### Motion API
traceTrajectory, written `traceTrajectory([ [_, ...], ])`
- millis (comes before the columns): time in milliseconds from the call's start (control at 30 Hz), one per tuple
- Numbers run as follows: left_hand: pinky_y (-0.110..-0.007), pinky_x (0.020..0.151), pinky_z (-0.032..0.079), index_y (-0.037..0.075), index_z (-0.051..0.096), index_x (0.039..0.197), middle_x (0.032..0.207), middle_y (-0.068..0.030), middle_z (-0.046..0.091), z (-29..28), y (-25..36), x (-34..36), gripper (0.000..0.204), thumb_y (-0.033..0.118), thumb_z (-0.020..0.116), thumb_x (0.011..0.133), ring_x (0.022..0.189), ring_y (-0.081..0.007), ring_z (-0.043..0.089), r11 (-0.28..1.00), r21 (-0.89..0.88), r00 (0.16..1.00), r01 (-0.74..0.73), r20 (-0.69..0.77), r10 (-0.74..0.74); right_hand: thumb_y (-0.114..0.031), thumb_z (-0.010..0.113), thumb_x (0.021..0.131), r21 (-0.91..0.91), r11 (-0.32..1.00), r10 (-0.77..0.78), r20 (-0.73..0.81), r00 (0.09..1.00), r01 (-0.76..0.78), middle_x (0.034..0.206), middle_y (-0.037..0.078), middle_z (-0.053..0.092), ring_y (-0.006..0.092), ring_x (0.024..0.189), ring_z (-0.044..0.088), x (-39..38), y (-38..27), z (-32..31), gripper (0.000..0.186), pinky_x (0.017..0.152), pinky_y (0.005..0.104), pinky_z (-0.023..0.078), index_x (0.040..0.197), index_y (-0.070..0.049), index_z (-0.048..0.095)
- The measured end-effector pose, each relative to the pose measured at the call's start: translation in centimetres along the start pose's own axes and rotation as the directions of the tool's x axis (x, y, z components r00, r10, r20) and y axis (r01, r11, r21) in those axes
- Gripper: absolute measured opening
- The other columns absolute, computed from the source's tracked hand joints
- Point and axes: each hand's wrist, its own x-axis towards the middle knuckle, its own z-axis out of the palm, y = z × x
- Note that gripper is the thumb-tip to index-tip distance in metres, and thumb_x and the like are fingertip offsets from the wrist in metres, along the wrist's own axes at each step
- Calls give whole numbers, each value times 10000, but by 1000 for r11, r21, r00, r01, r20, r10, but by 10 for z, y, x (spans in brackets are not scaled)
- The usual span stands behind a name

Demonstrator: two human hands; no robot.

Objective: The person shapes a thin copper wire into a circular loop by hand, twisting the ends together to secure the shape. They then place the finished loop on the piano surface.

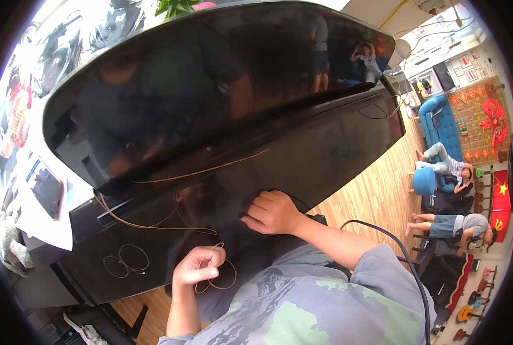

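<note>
My left hand (pixel 199 264) has thumb and fingers closed on a looped copper-coloured wire (pixel 232 275) by the front edge of a glossy black surface (pixel 325 144), perhaps a piano. My right hand (pixel 271 213) rests on that surface, fingers curled; anything under them is hidden. More thin copper-coloured wire (pixel 202 167) trails across the surface above my hands and down toward the left. A pale coiled wire (pixel 127 261) lies to the left of my left hand. The tall glossy panel (pixel 181 86) behind carries reflections.
Papers with a dark tablet-like object (pixel 43 187) sit at left, beside a plush toy (pixel 12 238). A black cable (pixel 383 233) arcs past my right arm. Beyond it are wooden flooring (pixel 360 192), a blue sofa (pixel 437 123), a seated person (pixel 440 164) and a standing person (pixel 452 227).
</note>
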Motion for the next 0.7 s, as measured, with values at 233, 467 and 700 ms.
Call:
traceTrajectory([
  [233, -308, 468, 245, 63, 419, 536, 555, -49, 423, 13, 1, 6, 442, 265, 775, 701, 511, -170, 374, 934, 277, 973, -224, 7, 231, -216, 723, 707, 77, 996, -25, -168, 985, 39, 599, 36, 474, 207, 555, 501, -8, 2, -3, 246, 485, 332, 412, 629, -97, 523],
  [467, -265, 483, 215, 113, 406, 585, 600, 16, 317, 11, -5, -16, 434, 386, 646, 821, 552, -115, 274, 953, 175, 932, -247, -226, 284, -203, 687, 752, 88, 989, -96, -218, 971, 118, 630, 47, 555, 207, 629, 568, -6, -4, 23, 175, 538, 328, 463, 686, -91, 568],
  [700, -262, 510, 246, 128, 384, 613, 624, 17, 297, 9, -11, -16, 396, 384, 523, 881, 585, -116, 276, 920, 78, 909, -383, -145, 391, -177, 670, 763, 80, 993, -71, -227, 971, 92, 612, 50, 562, 210, 596, 579, -8, -3, 17, 163, 510, 332, 474, 682, -87, 561],
])
